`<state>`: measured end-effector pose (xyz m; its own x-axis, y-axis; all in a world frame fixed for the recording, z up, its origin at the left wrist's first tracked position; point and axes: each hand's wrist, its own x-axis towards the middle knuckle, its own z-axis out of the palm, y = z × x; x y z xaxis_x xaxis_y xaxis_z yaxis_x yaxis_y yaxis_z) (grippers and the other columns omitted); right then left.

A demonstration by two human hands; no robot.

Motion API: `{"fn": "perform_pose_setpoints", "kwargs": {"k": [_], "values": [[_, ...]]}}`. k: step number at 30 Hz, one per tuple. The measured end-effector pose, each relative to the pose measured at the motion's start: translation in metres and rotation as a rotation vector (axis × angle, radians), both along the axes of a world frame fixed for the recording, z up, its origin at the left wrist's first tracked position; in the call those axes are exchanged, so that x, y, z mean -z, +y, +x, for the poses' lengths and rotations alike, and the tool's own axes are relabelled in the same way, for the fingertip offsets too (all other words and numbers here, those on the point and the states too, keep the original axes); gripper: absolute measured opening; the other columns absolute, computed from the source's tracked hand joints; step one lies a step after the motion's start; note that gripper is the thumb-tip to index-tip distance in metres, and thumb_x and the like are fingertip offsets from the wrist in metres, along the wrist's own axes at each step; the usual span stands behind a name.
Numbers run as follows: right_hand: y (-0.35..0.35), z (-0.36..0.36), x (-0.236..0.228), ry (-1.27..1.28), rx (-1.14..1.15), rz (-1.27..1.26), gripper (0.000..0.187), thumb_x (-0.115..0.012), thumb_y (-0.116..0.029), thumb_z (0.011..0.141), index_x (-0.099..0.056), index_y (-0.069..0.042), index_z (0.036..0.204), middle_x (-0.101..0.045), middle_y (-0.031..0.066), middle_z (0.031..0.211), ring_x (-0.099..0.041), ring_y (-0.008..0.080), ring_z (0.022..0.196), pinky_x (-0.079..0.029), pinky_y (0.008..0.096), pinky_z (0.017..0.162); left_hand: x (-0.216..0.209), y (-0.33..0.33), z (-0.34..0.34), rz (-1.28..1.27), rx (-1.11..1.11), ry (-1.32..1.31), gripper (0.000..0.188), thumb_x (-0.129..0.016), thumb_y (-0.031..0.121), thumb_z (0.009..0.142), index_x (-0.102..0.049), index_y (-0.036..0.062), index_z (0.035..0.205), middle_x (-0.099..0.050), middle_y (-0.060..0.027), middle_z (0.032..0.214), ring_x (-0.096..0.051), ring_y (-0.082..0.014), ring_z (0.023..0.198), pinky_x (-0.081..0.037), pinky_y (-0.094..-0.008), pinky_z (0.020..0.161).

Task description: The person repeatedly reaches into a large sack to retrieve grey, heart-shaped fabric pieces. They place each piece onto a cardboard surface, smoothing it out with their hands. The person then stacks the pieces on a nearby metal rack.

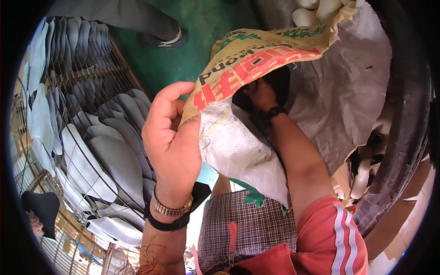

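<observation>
Two hands, right unclear inside sack

Darkness inside the sack hides whatever the right hand grips

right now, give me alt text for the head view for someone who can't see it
A person's left hand holds the edge of a tan and white sack while the right hand reaches inside, near something black, its grip unclear. Grey, flat, rounded pieces stand in rows at left, and a green floor shows beyond.
</observation>
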<state>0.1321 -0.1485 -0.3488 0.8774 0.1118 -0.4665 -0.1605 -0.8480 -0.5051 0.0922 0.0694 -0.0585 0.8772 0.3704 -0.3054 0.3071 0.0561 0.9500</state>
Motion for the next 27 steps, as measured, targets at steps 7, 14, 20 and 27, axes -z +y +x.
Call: {"fn": "perform_pose_setpoints", "kwargs": {"k": [7,14,20,27], "values": [[-0.009,0.0,0.004,-0.021,0.026,0.079,0.068,-0.075,-0.037,0.076,-0.051,-0.005,0.13,-0.065,0.0229,0.11,-0.062,0.0389,0.102,-0.051,0.0445,0.088,-0.003,-0.003,0.001,0.001,-0.003,0.009,0.029,-0.056,-0.008,0.086,-0.057,-0.0019,0.114,-0.062,-0.002,0.083,-0.054,-0.0041,0.073,-0.041,-0.0185,0.064],[0.019,0.01,-0.019,0.139,-0.109,-0.273,0.042,-0.062,-0.027,0.082,-0.058,-0.004,0.117,-0.065,0.0241,0.108,-0.063,0.0383,0.101,-0.051,0.0466,0.084,-0.007,-0.008,0.003,-0.002,0.011,0.034,0.03,-0.055,-0.008,0.086,-0.057,-0.0012,0.115,-0.06,-0.0011,0.082,-0.053,-0.0043,0.073,-0.041,-0.0191,0.063],[-0.022,0.046,-0.113,0.089,-0.06,-0.009,0.038,-0.055,-0.019,0.08,-0.059,0.004,0.11,-0.063,0.0305,0.106,-0.06,0.0421,0.104,-0.048,0.0473,0.09,-0.051,-0.025,-0.013,-0.093,0.101,0.046,0.039,-0.059,0.009,0.092,-0.047,0.0003,0.128,-0.061,-0.0038,0.096,-0.057,-0.0086,0.086,-0.046,-0.0226,0.074],[-0.047,-0.024,-0.408,0.265,0.535,0.821,0.037,-0.053,-0.013,0.081,-0.06,0.007,0.112,-0.066,0.0102,0.097,-0.062,0.0162,0.087,-0.051,0.031,0.076,-0.097,-0.045,-0.09,-0.6,-0.015,0.486,0.035,-0.058,0.032,0.094,-0.054,0.0054,0.116,-0.059,-0.0101,0.107,-0.063,-0.0241,0.086,-0.053,-0.0374,0.071]]}}
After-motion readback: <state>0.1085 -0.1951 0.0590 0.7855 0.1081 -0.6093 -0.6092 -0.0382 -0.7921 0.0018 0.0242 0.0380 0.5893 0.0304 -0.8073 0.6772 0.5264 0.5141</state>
